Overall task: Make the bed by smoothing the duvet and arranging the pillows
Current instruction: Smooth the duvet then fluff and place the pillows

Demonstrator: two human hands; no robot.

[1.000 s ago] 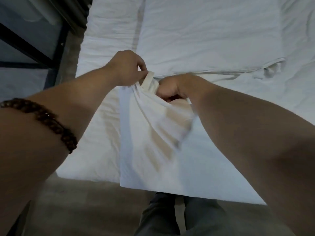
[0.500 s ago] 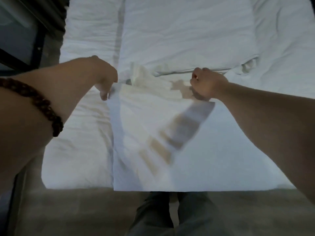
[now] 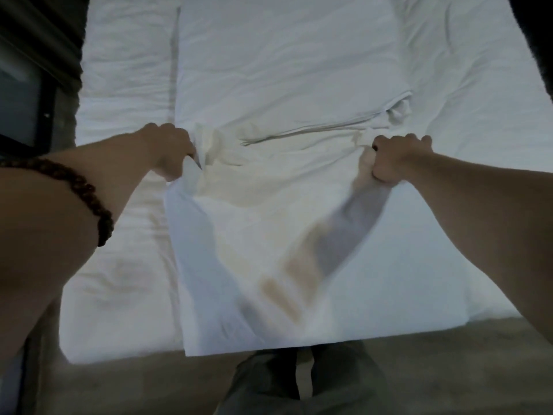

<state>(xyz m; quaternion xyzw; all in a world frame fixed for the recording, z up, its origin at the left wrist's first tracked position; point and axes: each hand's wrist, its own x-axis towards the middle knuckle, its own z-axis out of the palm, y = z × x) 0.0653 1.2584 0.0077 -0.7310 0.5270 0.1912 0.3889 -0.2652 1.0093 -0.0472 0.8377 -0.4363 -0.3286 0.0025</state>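
A white pillowcase (image 3: 269,235) with a cream pillow inside hangs between my hands above the near edge of the bed. My left hand (image 3: 169,152) grips its upper left corner. My right hand (image 3: 398,160) grips the upper right corner, fingers curled round the cloth. The case is stretched wide and its lower edge hangs past the mattress edge. A white duvet (image 3: 284,70) lies folded flat along the middle of the bed beyond my hands, its open end facing me.
The white mattress sheet (image 3: 119,205) shows on both sides of the duvet. A dark window frame (image 3: 39,85) stands at the left. Carpeted floor (image 3: 149,384) and my grey trouser legs (image 3: 299,384) are below the bed's near edge.
My hands started close together at the top middle of the pillowcase and have slid apart to its two upper corners, stretching it wide.
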